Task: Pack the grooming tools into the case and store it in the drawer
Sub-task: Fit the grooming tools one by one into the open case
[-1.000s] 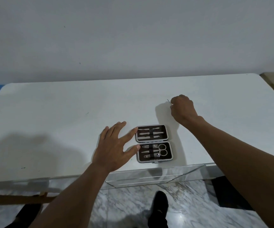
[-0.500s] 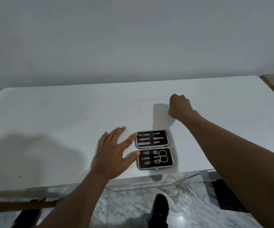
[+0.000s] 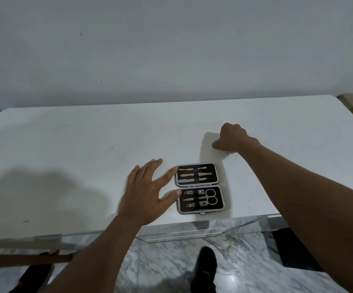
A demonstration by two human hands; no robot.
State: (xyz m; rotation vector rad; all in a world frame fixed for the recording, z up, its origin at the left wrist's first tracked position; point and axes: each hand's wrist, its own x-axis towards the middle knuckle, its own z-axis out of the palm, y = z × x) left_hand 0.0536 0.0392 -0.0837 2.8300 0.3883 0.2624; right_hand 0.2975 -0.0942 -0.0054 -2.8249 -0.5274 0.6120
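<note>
Open black rectangular grooming case point(image 3: 199, 189) lay at white table's point(image 3: 65, 166) front edge. Left hand point(image 3: 143, 197) spread, fingertips touching its left side. Right hand point(image 3: 232, 138) just beyond, fisted on a barely visible thin metal tool point(image 3: 227, 153).

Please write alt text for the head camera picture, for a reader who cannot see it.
An open grooming case, tools strapped in both halves, lies near the front edge of a white table. The left hand, fingers spread, touches its left rim; the right hand, beyond the case, is curled round a thin tool, mostly hidden.
</note>
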